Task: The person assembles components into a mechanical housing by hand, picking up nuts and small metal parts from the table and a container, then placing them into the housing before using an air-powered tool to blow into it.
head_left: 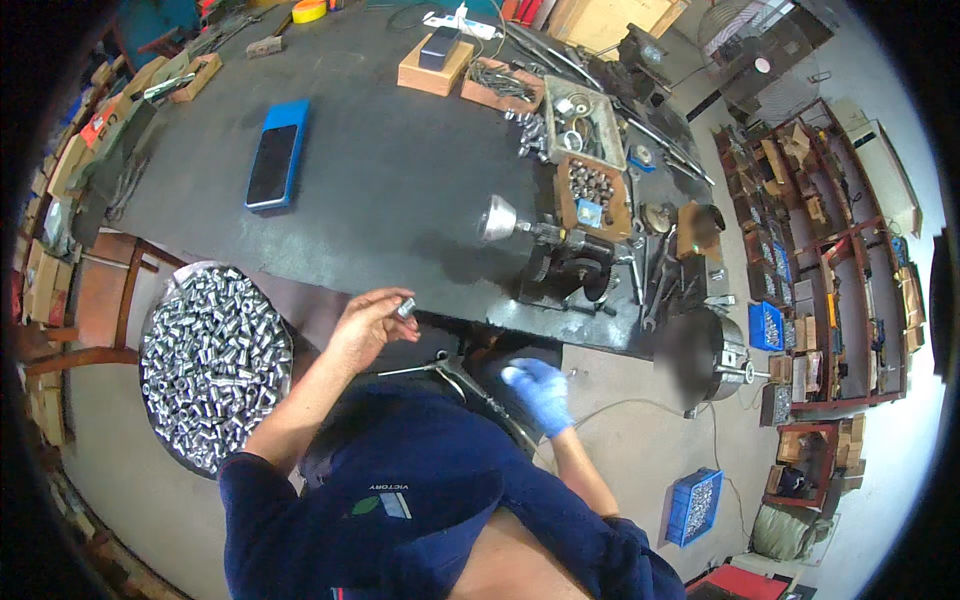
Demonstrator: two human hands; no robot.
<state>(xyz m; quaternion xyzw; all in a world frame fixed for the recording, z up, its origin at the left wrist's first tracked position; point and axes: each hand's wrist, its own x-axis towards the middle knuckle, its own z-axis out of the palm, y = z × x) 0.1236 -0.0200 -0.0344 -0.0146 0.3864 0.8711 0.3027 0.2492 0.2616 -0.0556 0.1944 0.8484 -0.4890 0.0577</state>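
My left hand (pixel 362 332) is bare and raised in front of the table edge, its fingertips pinching a small shiny metal sleeve (pixel 405 308). To its left stands a wide round tub heaped with similar metal sleeves (pixel 215 365). My right hand (pixel 540 393), in a blue glove with pale fingertips, is low beyond the table's front edge, its fingers curled together; anything inside them is hidden. Between the hands lies a metal lever with a crossbar (pixel 447 372). Beyond my right hand, a dark bench fixture (pixel 570 258) with a silver cone-shaped end (pixel 497 218) sits on the table.
On the dark table (pixel 370 160) lies a blue-edged phone (pixel 276 158). Small parts fill a wooden tray (pixel 592 190) and a pale tray (pixel 583 125). A round chuck-like machine part (pixel 715 355) stands at the right. A blue crate (pixel 692 507) rests on the floor.
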